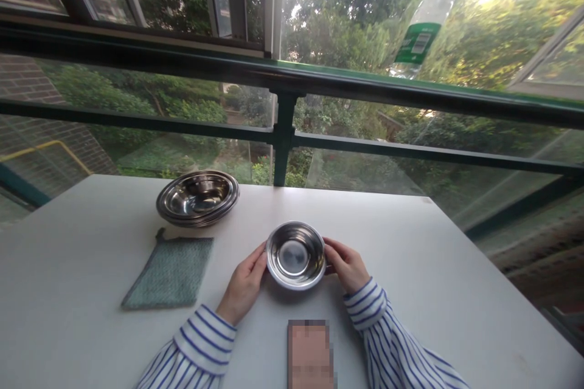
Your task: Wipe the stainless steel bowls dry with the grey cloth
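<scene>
Left hand point(243, 286): clasped on the steel bowl point(294, 256)
Steel bowl: between the hands, over the white table point(387, 231); I'd guess light, stiff, slick, best held by opposite sides
Right hand point(349, 265): clasped on its right side

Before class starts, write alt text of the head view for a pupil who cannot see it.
A person's left hand and right hand hold a shiny metal bowl at a white table; stacked metal bowls and a grey-green cloth sit to the left.

bottle point(431, 12) | green label point(417, 42) | pale barcode point(420, 43) | lettering too small to read
</scene>
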{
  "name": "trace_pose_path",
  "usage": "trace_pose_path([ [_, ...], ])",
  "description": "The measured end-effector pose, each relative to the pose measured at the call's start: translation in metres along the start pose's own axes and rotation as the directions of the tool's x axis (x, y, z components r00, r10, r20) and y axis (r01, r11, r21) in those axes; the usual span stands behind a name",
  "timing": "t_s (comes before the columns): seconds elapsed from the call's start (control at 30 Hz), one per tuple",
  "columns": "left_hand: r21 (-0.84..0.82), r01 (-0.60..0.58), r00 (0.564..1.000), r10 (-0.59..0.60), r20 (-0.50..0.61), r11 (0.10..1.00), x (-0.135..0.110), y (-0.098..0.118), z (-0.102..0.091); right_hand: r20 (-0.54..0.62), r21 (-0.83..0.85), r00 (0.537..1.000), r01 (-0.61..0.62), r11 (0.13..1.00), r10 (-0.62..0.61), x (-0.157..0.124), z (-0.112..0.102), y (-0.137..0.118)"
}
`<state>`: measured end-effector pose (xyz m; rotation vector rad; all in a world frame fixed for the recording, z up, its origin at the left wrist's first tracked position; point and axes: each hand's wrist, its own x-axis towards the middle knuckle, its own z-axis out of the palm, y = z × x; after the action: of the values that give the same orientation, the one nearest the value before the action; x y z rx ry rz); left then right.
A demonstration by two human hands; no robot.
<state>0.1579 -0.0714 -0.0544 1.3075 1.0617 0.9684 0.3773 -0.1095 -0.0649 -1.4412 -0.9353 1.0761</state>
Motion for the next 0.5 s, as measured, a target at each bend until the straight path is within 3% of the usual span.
trace_pose_path([
  [0.17, 0.033, -0.021, 0.998, 0.019, 0.058, 0.999, 0.0002, 0.0006, 0.0004, -0.014, 0.012, 1.0, -0.007, 1.0, 0.007, 0.0001, -0.0026, 0.0032],
  [0.37, -0.01, 0.025, 0.999, -0.025, -0.023, 1.0, -0.0006, 0.0025, 0.0023, -0.023, 0.017, 1.0, -0.01, 1.0, 0.011, 0.0001, -0.0049, 0.0041],
  [0.5, -0.084, 0.072, 0.997, -0.073, -0.01, 0.994, -0.0017, 0.0022, 0.0032, -0.032, 0.017, 0.999, -0.001, 1.0, 0.002, 0.0002, -0.005, 0.0027],
])
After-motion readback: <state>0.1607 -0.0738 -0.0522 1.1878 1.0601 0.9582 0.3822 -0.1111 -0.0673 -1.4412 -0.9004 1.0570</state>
